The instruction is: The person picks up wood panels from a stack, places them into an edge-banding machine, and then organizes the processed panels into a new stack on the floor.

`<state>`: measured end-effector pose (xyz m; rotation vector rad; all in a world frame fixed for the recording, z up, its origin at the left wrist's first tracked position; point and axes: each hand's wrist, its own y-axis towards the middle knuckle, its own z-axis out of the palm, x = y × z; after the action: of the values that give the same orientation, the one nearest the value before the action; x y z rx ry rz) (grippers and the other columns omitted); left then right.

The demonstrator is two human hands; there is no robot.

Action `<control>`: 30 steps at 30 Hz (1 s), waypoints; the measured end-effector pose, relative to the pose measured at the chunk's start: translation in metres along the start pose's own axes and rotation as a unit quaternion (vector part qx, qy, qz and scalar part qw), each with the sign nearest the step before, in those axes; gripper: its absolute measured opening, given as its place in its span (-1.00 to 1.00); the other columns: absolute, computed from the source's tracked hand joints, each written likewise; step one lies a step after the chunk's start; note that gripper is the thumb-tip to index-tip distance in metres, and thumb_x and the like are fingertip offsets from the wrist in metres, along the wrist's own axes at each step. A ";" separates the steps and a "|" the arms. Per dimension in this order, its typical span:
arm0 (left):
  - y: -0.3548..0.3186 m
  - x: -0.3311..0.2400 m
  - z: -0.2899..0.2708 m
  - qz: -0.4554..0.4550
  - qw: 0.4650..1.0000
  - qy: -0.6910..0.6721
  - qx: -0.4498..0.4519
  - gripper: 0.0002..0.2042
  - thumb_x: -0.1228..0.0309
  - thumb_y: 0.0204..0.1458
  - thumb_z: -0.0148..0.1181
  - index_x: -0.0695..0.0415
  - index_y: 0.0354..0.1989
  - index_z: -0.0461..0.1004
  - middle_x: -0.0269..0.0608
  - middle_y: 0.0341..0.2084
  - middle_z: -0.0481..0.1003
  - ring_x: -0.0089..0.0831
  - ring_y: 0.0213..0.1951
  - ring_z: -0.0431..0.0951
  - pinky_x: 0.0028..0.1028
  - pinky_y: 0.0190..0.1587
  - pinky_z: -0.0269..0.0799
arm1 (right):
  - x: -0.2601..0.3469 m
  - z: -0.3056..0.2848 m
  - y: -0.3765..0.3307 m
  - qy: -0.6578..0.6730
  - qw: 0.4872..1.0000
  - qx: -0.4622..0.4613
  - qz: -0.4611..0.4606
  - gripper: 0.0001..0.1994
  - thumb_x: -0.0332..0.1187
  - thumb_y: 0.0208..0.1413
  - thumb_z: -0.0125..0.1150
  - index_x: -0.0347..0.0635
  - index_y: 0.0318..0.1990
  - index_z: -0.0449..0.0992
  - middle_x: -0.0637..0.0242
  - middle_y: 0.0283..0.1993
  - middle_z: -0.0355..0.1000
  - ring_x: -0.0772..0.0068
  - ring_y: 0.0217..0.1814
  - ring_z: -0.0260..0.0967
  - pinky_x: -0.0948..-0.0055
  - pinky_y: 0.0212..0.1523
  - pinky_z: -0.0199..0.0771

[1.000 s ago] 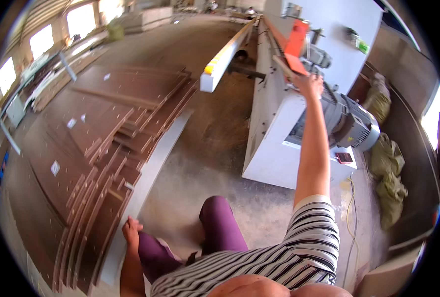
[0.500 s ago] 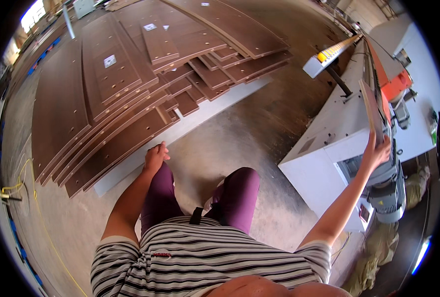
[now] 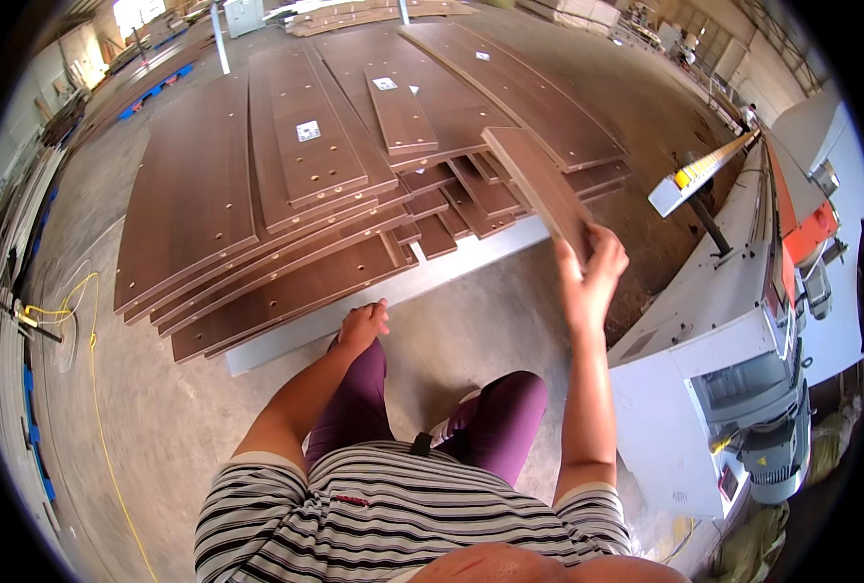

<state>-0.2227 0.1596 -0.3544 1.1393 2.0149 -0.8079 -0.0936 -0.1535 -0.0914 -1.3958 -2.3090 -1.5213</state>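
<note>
My right hand (image 3: 595, 277) grips the near end of a narrow brown board (image 3: 539, 185), thumb on one side and fingers on the other. The board is held up at a slant, its far end in front of the stack of brown panels (image 3: 184, 185). Nothing is held in my left hand (image 3: 362, 326), which hangs loosely, fingers slightly bent, above my left knee and close to the stack's near edge. Layered panels of differing widths make up the stack, with drilled holes along them and white labels on some.
A light grey beam (image 3: 325, 332) runs under the stack's near side. At my right stands a white machine (image 3: 660, 389) with a grey motor (image 3: 777, 462), an orange part (image 3: 809, 233) and a yellow-marked rail (image 3: 704, 173). A yellow cord (image 3: 101, 418) lies on the floor at left.
My right hand has swung the narrow board leftward, away from the machine and toward the stack. The view has turned to the right. My left hand stays low near the stack.
</note>
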 end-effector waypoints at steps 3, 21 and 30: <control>-0.003 -0.003 -0.005 0.008 1.000 0.006 0.005 -0.47 -0.05 0.22 -0.25 0.09 -0.40 0.56 -0.28 -0.61 0.60 -0.30 -0.41 0.61 -0.37 -0.18 0.47 | 0.010 0.063 0.027 -0.054 0.997 -0.024 -0.058 -0.49 -0.18 -0.08 0.34 -0.32 -0.03 0.35 0.00 -0.03 0.28 -0.03 0.07 0.10 0.05 0.13 0.13; -0.009 -0.006 -0.021 0.031 0.999 -0.011 -0.033 -0.52 0.04 0.24 -0.22 0.09 -0.47 0.54 -0.33 -0.68 0.57 -0.35 -0.49 0.61 -0.39 -0.26 0.49 | 0.043 0.251 0.134 0.021 0.984 0.131 -0.118 -0.29 0.15 -0.15 0.37 -0.37 -0.08 0.44 -0.20 0.03 0.32 -0.23 0.12 0.10 -0.06 0.12 0.21; -0.002 -0.001 -0.018 0.015 1.000 0.009 -0.024 -0.51 0.02 0.24 -0.25 0.06 -0.46 0.55 -0.36 -0.68 0.57 -0.33 -0.46 0.62 -0.38 -0.25 0.50 | 0.066 0.239 0.101 0.165 0.970 0.145 -0.100 -0.39 0.08 0.12 0.14 -0.27 0.12 0.35 -0.24 0.25 0.12 -0.22 0.31 0.02 0.01 0.25 0.14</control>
<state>-0.2285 0.1722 -0.3430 1.1504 2.0153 -0.7317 0.0347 0.0808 -0.1119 -0.7938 -2.3872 -1.2703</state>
